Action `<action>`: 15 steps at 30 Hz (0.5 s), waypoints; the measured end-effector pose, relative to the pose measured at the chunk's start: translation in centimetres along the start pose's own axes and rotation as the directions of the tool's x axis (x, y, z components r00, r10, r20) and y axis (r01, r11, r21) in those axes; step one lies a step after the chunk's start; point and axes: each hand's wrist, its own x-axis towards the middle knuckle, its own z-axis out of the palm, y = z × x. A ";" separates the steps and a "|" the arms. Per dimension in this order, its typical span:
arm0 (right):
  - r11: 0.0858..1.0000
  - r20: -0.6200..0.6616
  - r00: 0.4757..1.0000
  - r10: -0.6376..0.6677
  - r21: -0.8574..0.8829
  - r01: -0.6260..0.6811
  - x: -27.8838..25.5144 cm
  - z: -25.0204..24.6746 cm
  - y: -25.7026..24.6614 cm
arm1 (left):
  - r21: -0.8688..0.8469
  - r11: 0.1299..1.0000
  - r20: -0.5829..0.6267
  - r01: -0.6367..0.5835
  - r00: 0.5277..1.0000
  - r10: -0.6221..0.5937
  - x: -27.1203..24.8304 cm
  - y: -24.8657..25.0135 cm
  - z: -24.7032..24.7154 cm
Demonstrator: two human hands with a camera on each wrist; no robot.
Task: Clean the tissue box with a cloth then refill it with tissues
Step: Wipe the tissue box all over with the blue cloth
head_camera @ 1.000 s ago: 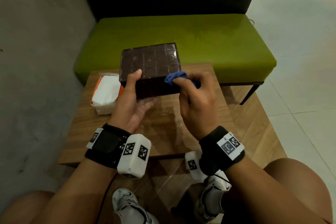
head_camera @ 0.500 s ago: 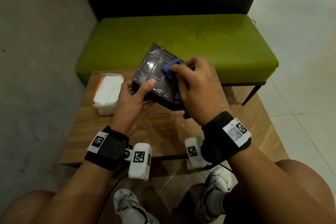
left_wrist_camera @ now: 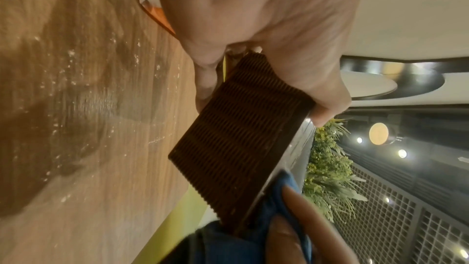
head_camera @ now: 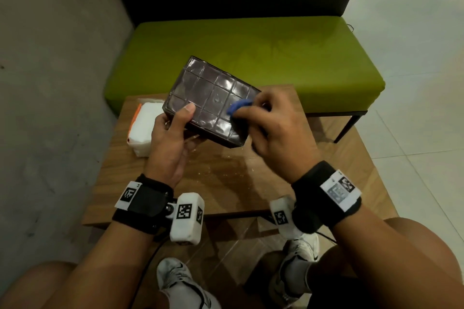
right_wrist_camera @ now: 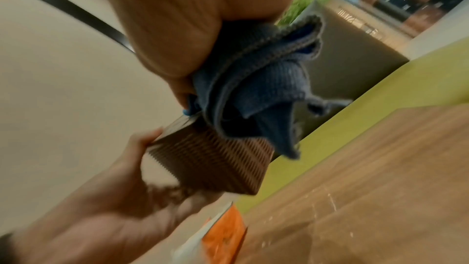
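A dark brown tissue box (head_camera: 211,100) with a glossy gridded top and ribbed sides (left_wrist_camera: 241,140) is tilted up off the wooden table (head_camera: 226,183). My left hand (head_camera: 173,130) grips its near left corner, thumb on the top face and fingers underneath. My right hand (head_camera: 266,123) holds a bunched blue cloth (head_camera: 238,105) against the box's right end; in the right wrist view the blue cloth (right_wrist_camera: 256,79) hangs over the box (right_wrist_camera: 213,158). A white tissue pack (head_camera: 144,128) with an orange edge lies on the table to the left.
A green bench (head_camera: 246,57) with a dark backrest stands just behind the table. A grey wall runs along the left, pale floor tiles on the right. White specks dot the table top in front of the box. My knees and shoes are below the table's near edge.
The box has been lifted from flat on the table and turned with its top tilted toward me. The cloth in my right hand has moved from the front edge to the right end.
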 end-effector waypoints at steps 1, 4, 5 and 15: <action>0.999 0.062 0.997 -0.051 0.008 0.050 -0.5 0.3 -0.6 | 0.003 1.000 0.002 -0.004 1.000 0.004 0.0 -0.1 0.0; 0.994 0.141 0.984 -0.105 0.028 0.102 -0.8 0.4 -0.1 | 0.044 0.999 0.043 -0.003 0.999 0.001 0.2 -0.5 -0.6; 0.998 0.094 0.993 -0.067 0.018 0.066 -0.5 0.4 0.5 | 0.061 0.998 0.060 -0.003 0.998 -0.001 0.2 -0.6 -0.7; 0.987 -0.189 0.972 0.138 0.102 -0.121 5.0 2.5 -2.2 | 0.176 0.984 0.136 -0.029 0.991 0.005 -0.4 -2.1 0.3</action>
